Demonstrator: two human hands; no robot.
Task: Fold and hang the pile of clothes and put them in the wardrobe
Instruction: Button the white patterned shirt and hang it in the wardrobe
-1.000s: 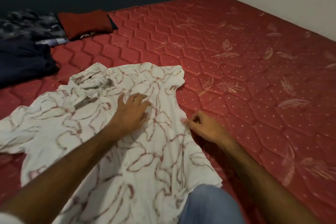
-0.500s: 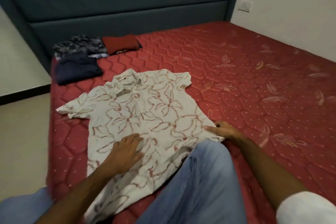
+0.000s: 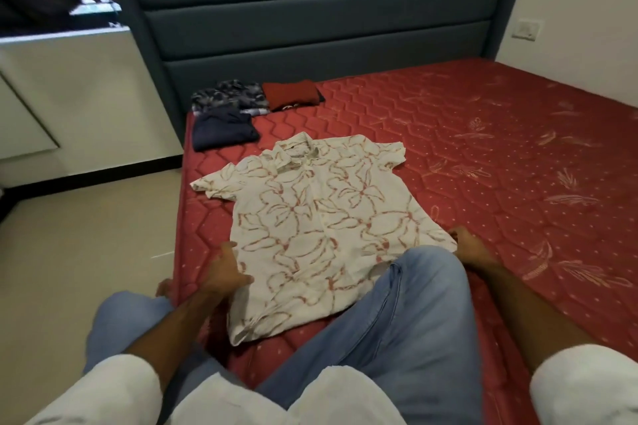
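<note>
A white short-sleeved shirt [image 3: 321,217] with a red floral print lies flat, front up, on the red mattress [image 3: 500,166], collar toward the headboard. My left hand [image 3: 226,271] rests on the shirt's lower left edge, fingers spread, thumb on the cloth. My right hand [image 3: 471,248] touches the shirt's lower right hem corner; its fingers are partly hidden behind my knee. My right knee in blue jeans [image 3: 407,314] presses on the mattress over the shirt's lower hem.
Folded clothes sit by the headboard [image 3: 310,28]: a dark patterned piece [image 3: 229,98], a red one [image 3: 290,98] and a navy one [image 3: 222,129]. Beige floor [image 3: 86,235] lies left of the bed. A white wall with a switch [image 3: 526,29] stands at right.
Both hands slid down the shirt from its middle to the lower hem corners. My head pulled back and up, so the whole shirt, headboard and floor now show.
</note>
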